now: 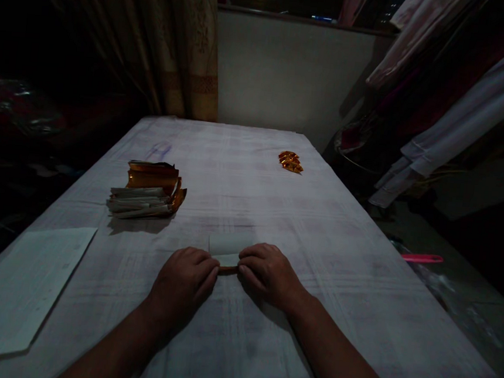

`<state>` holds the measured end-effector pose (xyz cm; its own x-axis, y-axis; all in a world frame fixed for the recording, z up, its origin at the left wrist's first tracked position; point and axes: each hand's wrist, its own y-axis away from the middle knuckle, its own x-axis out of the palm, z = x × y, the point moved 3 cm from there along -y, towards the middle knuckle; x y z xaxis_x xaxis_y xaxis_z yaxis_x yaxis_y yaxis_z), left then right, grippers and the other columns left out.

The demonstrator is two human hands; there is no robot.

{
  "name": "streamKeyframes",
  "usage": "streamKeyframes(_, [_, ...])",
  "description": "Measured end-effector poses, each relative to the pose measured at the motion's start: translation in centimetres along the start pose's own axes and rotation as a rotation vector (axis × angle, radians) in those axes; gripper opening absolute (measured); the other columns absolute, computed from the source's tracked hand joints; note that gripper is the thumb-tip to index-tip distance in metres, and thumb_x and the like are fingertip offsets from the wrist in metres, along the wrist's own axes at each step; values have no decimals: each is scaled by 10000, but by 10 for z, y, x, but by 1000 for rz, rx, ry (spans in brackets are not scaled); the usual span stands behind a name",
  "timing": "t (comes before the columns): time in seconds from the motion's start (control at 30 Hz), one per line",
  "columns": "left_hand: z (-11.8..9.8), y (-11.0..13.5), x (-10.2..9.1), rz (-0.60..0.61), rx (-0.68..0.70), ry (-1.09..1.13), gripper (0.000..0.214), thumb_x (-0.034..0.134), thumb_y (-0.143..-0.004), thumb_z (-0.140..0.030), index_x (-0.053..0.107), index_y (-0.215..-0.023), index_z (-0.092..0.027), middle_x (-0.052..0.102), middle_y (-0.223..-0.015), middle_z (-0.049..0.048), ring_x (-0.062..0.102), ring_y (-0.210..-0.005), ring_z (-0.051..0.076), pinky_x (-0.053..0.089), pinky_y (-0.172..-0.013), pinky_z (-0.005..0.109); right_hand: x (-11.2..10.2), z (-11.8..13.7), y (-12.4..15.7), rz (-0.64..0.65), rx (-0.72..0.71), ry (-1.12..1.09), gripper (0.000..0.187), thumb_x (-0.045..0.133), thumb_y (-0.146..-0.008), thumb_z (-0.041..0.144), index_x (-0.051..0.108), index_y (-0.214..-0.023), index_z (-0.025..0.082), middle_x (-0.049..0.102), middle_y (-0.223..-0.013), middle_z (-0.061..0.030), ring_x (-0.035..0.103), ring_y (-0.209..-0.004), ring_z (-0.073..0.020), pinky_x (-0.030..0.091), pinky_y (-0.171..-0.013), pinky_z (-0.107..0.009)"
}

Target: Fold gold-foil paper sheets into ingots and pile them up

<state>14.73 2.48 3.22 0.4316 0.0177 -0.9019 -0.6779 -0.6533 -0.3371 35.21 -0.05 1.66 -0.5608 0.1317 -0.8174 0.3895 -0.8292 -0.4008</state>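
A small sheet of gold-faced paper (230, 247) lies on the cloth-covered table with its pale side up. Its near edge is turned up, and a narrow gold strip shows along the front. My left hand (188, 277) pinches the left end of that edge. At the right end my right hand (267, 273) does the same, fingers closed on the paper. Beyond my left hand stands a stack of the same gold paper (145, 200), pale and gold sides both showing. Several folded gold pieces (291, 161) sit together at the far right of the table.
A large white sheet (27, 287) lies at the table's left edge. Curtains (176, 41) hang behind on the left. Clothes (475, 108) hang along the right side. A pink handle (422, 258) shows low beyond the right edge, near clear plastic.
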Motion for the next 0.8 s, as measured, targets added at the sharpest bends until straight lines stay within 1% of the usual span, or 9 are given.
streamKeyframes(0.1, [6, 0, 3, -1, -89, 30, 305, 451, -1018, -320, 693, -864, -218, 680, -821, 38, 598, -776, 213, 445, -734, 376, 2, -6, 2, -30, 74, 7, 171, 587, -966, 250, 745, -905, 227, 754, -999, -61, 666, -918, -214, 462, -819, -370])
streamKeyframes(0.27, [12, 0, 7, -6, -203, 54, 269, 504, -1001, -350, 696, -869, -215, 694, -809, 38, 612, -777, 234, 450, -749, 405, 1, -17, 4, -95, 209, 47, 148, 645, -941, 270, 738, -833, 229, 743, -973, -64, 650, -906, -223, 447, -792, -374])
streamKeyframes(0.37, [15, -1, 9, -18, -246, 53, 226, 525, -989, -345, 697, -924, -213, 710, -835, 45, 633, -801, 247, 470, -757, 412, 2, -20, 3, -121, 269, 60, 139, 676, -925, 276, 721, -801, 231, 735, -951, -55, 642, -903, -224, 431, -796, -376])
streamKeyframes(0.43, [16, -1, 10, -56, -252, 40, 211, 530, -987, -332, 688, -1032, -201, 721, -884, 59, 647, -825, 254, 491, -765, 420, 3, -21, 2, -125, 303, 72, 148, 695, -910, 277, 704, -771, 227, 727, -935, -48, 633, -896, -224, 418, -792, -373])
streamKeyframes(0.53, [14, 0, 9, -135, -184, -2, 246, 515, -1004, -308, 660, -1175, -207, 712, -983, 82, 649, -894, 257, 523, -782, 420, 5, -20, 0, -110, 341, 89, 170, 698, -904, 267, 682, -742, 216, 712, -918, -45, 616, -887, -221, 401, -786, -369])
streamKeyframes(0.63, [5, 0, 7, -175, -36, -59, 207, 520, -1011, -267, 688, -1132, -253, 701, -1134, 91, 633, -1056, 272, 533, -865, 443, 6, -20, -2, -95, 359, 97, 195, 684, -915, 270, 673, -728, 214, 702, -907, -45, 600, -879, -217, 390, -780, -367])
streamKeyframes(0.67, [1, 0, 7, -179, 19, -76, 204, 524, -1009, -243, 696, -1116, -258, 701, -1186, 87, 619, -1124, 282, 522, -916, 464, 6, -20, -3, -91, 362, 98, 202, 683, -916, 275, 672, -723, 215, 700, -903, -45, 596, -875, -216, 387, -775, -365])
streamKeyframes(0.73, [-6, 0, 7, -156, 104, -92, 231, 516, -1004, -200, 691, -1146, -251, 702, -1255, 74, 583, -1230, 295, 472, -1017, 508, 7, -20, -4, -89, 367, 104, 208, 684, -914, 277, 671, -714, 217, 698, -895, -44, 594, -867, -214, 384, -766, -362])
streamKeyframes(0.8, [-10, 1, 9, -105, 128, -84, 265, 505, -1004, -201, 665, -1213, -231, 710, -1269, 65, 572, -1267, 296, 418, -1082, 534, 7, -21, -5, -93, 373, 106, 214, 686, -912, 277, 672, -707, 217, 698, -885, -41, 596, -857, -211, 380, -760, -360])
